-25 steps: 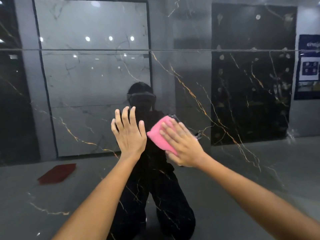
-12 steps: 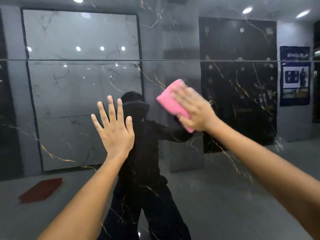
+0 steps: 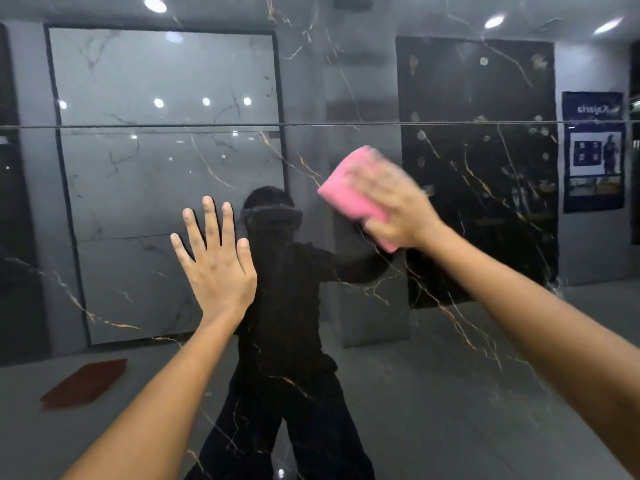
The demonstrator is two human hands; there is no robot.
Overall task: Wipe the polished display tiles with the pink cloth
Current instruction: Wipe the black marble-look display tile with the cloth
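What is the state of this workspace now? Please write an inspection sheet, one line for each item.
Surface: glossy dark marble-look display tile with gold veins, upright; a thin horizontal joint line runs across it.
Job's things: folded pink cloth, pressed on the tile just below the joint.
Clutter: nothing seen on the tile.
Hands: right hand on the cloth, blurred; left hand flat on the tile, fingers spread.
Cables: nothing seen.
Surroundings: only reflections: ceiling lights, pale grey wall panels, a red flat piece on the floor, a blue poster.
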